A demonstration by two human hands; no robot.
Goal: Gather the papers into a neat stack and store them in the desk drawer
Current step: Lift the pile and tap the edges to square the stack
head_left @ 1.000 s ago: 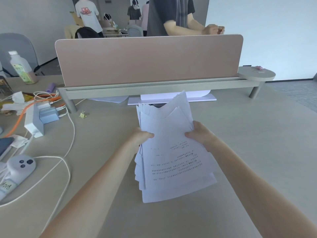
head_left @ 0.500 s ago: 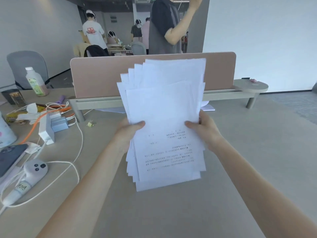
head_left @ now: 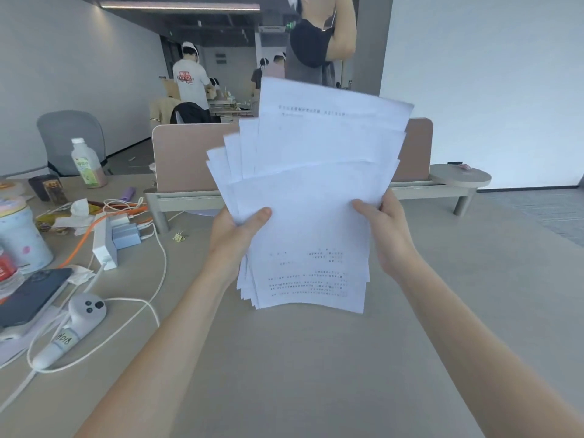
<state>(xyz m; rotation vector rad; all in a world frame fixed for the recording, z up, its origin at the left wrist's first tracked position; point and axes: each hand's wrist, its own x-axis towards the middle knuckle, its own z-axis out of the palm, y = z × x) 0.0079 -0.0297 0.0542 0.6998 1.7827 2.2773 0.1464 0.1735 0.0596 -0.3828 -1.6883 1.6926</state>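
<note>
I see both hands gripping the papers [head_left: 308, 197] upright above the desk [head_left: 316, 374]: the left hand [head_left: 235, 235] pinches their left edge with the thumb on the front sheet, and the right hand [head_left: 384, 230] clamps the right edge the same way; the fingers of both are hidden behind the sheets. The bundle is uneven, with its upper edges stepped and fanned toward 11 o'clock. The printed lines on the front sheet are too blurred for me to read. The papers cover the middle of the pink divider [head_left: 180, 159] at 12 o'clock. At 9 o'clock lie a white controller [head_left: 76, 324] and tangled cables [head_left: 151, 257]; the phone [head_left: 28, 295] there is cut off by the frame edge. I can't make out any drawer.
</note>
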